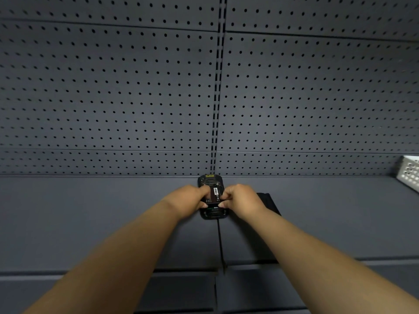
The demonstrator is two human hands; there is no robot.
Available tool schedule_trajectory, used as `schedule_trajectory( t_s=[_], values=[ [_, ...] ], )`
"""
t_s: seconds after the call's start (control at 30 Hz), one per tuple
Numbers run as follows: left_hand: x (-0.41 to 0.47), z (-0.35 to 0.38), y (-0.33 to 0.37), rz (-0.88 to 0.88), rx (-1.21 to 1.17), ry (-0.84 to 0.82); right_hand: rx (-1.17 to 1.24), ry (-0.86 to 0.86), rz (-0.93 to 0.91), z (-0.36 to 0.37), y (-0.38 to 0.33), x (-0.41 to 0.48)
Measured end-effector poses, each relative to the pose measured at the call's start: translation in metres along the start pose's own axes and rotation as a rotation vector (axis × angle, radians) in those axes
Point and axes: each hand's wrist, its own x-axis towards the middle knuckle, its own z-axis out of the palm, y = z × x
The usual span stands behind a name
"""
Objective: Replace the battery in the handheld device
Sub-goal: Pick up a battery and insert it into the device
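Note:
A black handheld device (209, 180) lies face down on the grey shelf (90, 211), its top end touching the back wall. A dark battery (213, 195) with a white label sits over its open back. My left hand (190, 200) grips the battery's left edge and my right hand (241, 200) grips its right edge, fingertips pinched on it. Whether the battery is seated in the bay or lifted off it cannot be told. The lower end of the device (214, 214) shows below the battery.
A flat black piece (271, 203), possibly the battery cover, lies just right of my right hand. A white perforated bin (409, 174) stands at the far right. A grey pegboard wall (113, 98) rises behind the shelf. The shelf's front edge (68, 274) runs below my forearms.

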Motion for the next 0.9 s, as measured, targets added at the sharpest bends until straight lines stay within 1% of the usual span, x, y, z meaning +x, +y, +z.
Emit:
schedule_trajectory(
  t_s=[0.17,0.33,0.9],
  values=[
    [0.0,0.001,-0.003,-0.001,-0.081,0.004,-0.082,-0.107,0.02,-0.006,-0.005,0.002],
    [-0.002,-0.002,-0.001,-0.008,-0.082,0.018,-0.124,-0.009,-0.044,0.001,-0.001,-0.003],
    [-0.018,-0.003,0.009,-0.015,-0.005,0.037,-0.235,-0.008,-0.122,0.002,-0.005,-0.022]
  ],
)
